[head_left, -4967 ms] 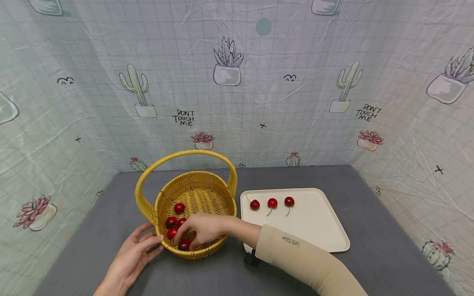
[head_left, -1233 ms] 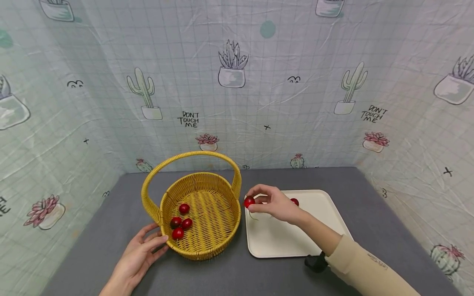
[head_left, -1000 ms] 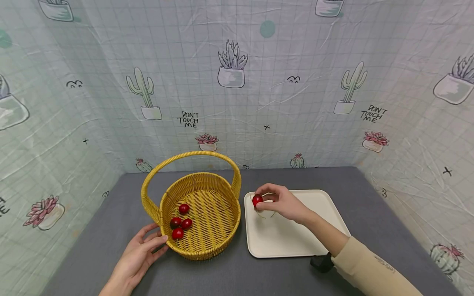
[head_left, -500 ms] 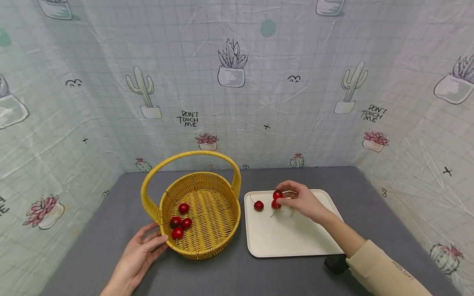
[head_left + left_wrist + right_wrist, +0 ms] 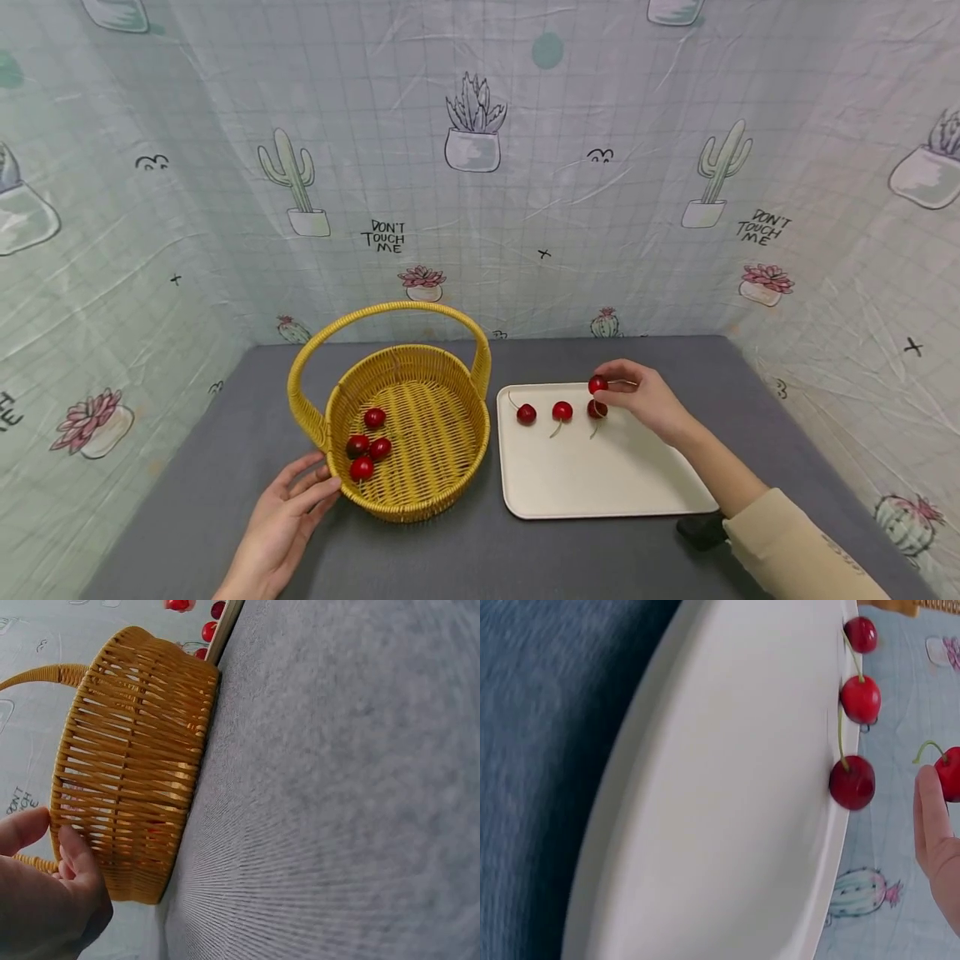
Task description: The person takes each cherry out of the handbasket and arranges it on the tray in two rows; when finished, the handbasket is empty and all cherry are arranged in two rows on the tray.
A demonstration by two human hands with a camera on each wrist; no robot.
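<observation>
My right hand (image 5: 647, 402) pinches a red cherry (image 5: 597, 384) between thumb and fingertips, raised over the far edge of the white tray (image 5: 592, 492). Its green stem curves out beside the fingertips in the right wrist view. Three more cherries lie in a row along the tray's far side: a left one (image 5: 527, 414), a middle one (image 5: 562, 411) and a right one (image 5: 852, 782), partly overlapped by the held cherry in the head view. My left hand (image 5: 281, 521) holds the near-left rim of the yellow wicker basket (image 5: 450, 493), thumb at the rim and fingers against the outer wall.
Several cherries (image 5: 380, 449) sit in the basket's left part. The basket's tall handle (image 5: 390, 307) arches above it. Both basket and tray stand on a grey table (image 5: 420, 558), with a patterned curtain (image 5: 525, 208) behind and at the sides.
My right hand has taken a cherry from the basket and carried it right, over the tray's row, to above the right-hand cherry. My left hand has stayed at the basket rim.
</observation>
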